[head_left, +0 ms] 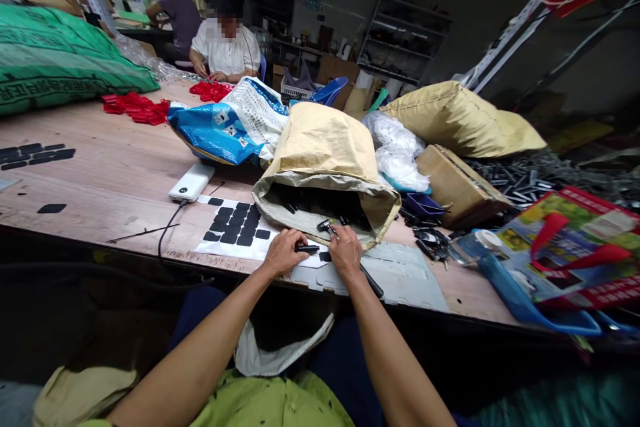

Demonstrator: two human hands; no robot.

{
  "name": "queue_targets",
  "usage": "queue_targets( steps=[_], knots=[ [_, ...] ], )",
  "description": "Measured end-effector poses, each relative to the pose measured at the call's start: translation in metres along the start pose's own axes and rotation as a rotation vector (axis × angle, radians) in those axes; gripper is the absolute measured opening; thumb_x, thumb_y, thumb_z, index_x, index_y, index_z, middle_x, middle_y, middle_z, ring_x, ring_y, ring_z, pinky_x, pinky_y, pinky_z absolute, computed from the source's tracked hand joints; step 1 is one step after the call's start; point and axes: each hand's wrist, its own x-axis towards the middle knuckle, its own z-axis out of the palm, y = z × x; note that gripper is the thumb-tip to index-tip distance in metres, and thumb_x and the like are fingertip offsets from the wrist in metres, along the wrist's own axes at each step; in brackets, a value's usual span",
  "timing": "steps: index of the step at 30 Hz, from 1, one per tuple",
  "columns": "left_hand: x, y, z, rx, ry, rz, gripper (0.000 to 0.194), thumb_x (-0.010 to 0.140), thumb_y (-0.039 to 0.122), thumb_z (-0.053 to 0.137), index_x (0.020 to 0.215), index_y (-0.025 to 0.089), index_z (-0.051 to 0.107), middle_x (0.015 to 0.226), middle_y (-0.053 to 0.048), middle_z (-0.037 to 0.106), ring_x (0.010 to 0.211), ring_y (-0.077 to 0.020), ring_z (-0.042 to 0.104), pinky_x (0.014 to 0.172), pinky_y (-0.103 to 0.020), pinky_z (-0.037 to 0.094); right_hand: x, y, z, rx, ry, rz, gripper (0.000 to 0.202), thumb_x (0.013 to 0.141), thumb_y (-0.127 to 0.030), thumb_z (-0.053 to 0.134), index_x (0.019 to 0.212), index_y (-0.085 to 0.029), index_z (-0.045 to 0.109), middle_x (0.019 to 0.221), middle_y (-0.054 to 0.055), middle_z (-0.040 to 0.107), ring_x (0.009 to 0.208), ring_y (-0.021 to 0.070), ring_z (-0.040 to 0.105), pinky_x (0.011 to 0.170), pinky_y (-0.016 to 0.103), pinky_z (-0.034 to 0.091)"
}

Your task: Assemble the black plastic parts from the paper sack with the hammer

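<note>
My left hand (285, 252) is closed at the table's front edge, its fingers pinching a small black rod-like piece (307, 249). Just beside it, my right hand (347, 252) is wrapped round a hammer; the metal head (325, 225) points away from me and the black handle (371, 281) sticks out below the wrist. A small black square pad (325, 257) lies between the hands. Directly beyond them, a tan woven sack (325, 140) lies with its mouth towards me, dark pieces inside. Left of my hands, several black pads (235, 223) rest in rows on a white sheet (207, 245).
A white power bank (192, 182) with a cable lies left. Beyond are a blue-and-white bag (225, 123) and red pieces (136, 108). At right stand a wooden box (460, 187), black parts (433, 242) and a colourful bag (575, 247). Two people sit across the table.
</note>
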Motion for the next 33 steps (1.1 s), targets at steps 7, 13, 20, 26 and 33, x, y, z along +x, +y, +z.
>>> queue_targets(
  steps=[7, 13, 20, 26, 33],
  knots=[
    [0.000, -0.002, 0.001, -0.004, 0.003, 0.011, 0.018, 0.075, 0.025, 0.073, 0.092, 0.023, 0.067, 0.094, 0.000, 0.067, 0.091, -0.0207, 0.056, 0.080, -0.033, 0.042, -0.009, -0.003, 0.004, -0.124, 0.064, -0.070, 0.028, 0.096, -0.018, 0.052, 0.119, -0.022, 0.066, 0.101, 0.007, 0.064, 0.093, 0.0223, 0.051, 0.080, 0.031, 0.035],
    [-0.001, -0.004, 0.003, -0.003, 0.011, 0.024, 0.018, 0.075, 0.025, 0.074, 0.092, 0.023, 0.068, 0.094, 0.000, 0.067, 0.090, -0.0208, 0.055, 0.080, -0.033, 0.042, -0.010, -0.008, 0.005, -0.187, 0.058, -0.024, 0.026, 0.095, -0.020, 0.053, 0.119, -0.021, 0.065, 0.101, 0.009, 0.061, 0.094, 0.0240, 0.050, 0.078, 0.033, 0.034],
    [-0.001, -0.004, -0.003, -0.100, -0.026, 0.041, 0.018, 0.079, 0.031, 0.072, 0.095, 0.022, 0.070, 0.094, -0.001, 0.068, 0.091, -0.0215, 0.054, 0.083, -0.033, 0.041, -0.008, -0.008, 0.006, -0.247, -0.002, 0.010, 0.019, 0.095, -0.022, 0.051, 0.109, -0.020, 0.064, 0.103, 0.008, 0.058, 0.096, 0.0241, 0.050, 0.075, 0.032, 0.035],
    [-0.049, 0.016, -0.019, -0.393, -0.187, 0.078, 0.020, 0.091, 0.035, 0.059, 0.102, 0.021, 0.068, 0.098, -0.001, 0.070, 0.090, -0.0180, 0.060, 0.082, -0.028, 0.043, -0.008, -0.006, 0.007, -0.238, 0.011, 0.002, 0.020, 0.094, -0.021, 0.053, 0.110, -0.020, 0.065, 0.103, 0.009, 0.059, 0.096, 0.0243, 0.050, 0.075, 0.032, 0.035],
    [-0.121, 0.003, 0.017, -0.128, -0.491, -0.029, 0.021, 0.084, 0.038, 0.065, 0.100, 0.027, 0.070, 0.086, 0.002, 0.072, 0.081, -0.0188, 0.065, 0.071, -0.027, 0.043, -0.008, -0.006, 0.007, -0.232, 0.025, 0.001, 0.019, 0.093, -0.020, 0.054, 0.108, -0.019, 0.066, 0.102, 0.009, 0.060, 0.094, 0.0241, 0.051, 0.074, 0.033, 0.036]
  ],
)
